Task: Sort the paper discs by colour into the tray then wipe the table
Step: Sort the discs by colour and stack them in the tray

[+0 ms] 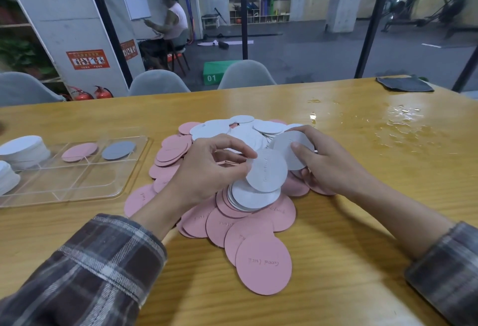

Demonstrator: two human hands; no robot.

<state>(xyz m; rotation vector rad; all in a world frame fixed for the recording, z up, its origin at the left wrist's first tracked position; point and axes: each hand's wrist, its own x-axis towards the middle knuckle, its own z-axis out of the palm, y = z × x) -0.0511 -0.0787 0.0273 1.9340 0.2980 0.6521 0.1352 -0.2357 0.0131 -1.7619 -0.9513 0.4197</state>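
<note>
Pinching discs: left grip, right grip

Left hand and right hand pinch, fingers curled.

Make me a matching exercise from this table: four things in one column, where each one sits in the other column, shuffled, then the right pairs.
Things:
1. dark cloth
2. grey disc
3. white disc stacks
4. pink disc pile

Places:
A. left end of the tray
B. far right corner of the table
C. middle of the table
D. back right tray compartment

Pairs: 1-B, 2-D, 3-A, 4-C.
</note>
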